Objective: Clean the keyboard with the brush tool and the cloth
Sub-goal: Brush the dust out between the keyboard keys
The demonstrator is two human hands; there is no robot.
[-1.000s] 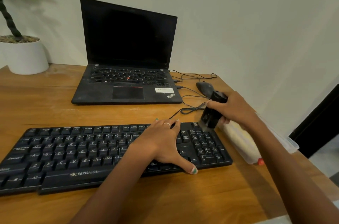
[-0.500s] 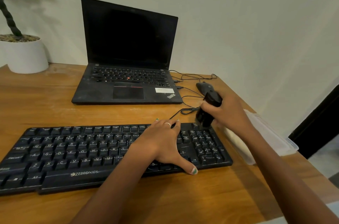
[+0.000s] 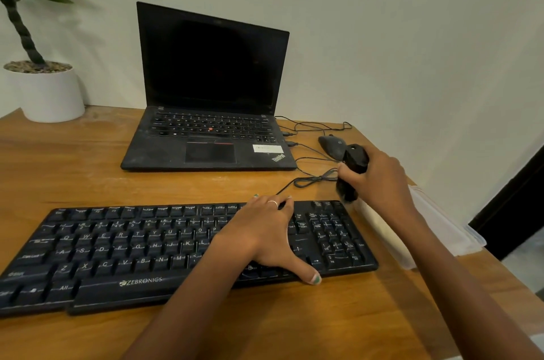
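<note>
A black Zebronics keyboard (image 3: 117,253) lies across the front of the wooden desk (image 3: 73,159). My left hand (image 3: 265,236) rests flat on its right-centre keys, fingers spread, thumb at the front edge. My right hand (image 3: 379,180) grips a black brush tool (image 3: 351,171), held upright, its lower end just beyond the keyboard's far right corner. A white cloth (image 3: 382,230) lies in a clear plastic tray (image 3: 447,230) to the right of the keyboard, partly hidden by my right forearm.
An open black laptop (image 3: 206,112) stands behind the keyboard. A black mouse (image 3: 331,146) and tangled cables (image 3: 312,177) lie to its right. A white plant pot (image 3: 47,91) sits at the back left. The desk's right edge runs close past the tray.
My right hand has carried the brush tool from over the number pad back and slightly right, off the keyboard's far corner. My left hand has stayed put on the keys.
</note>
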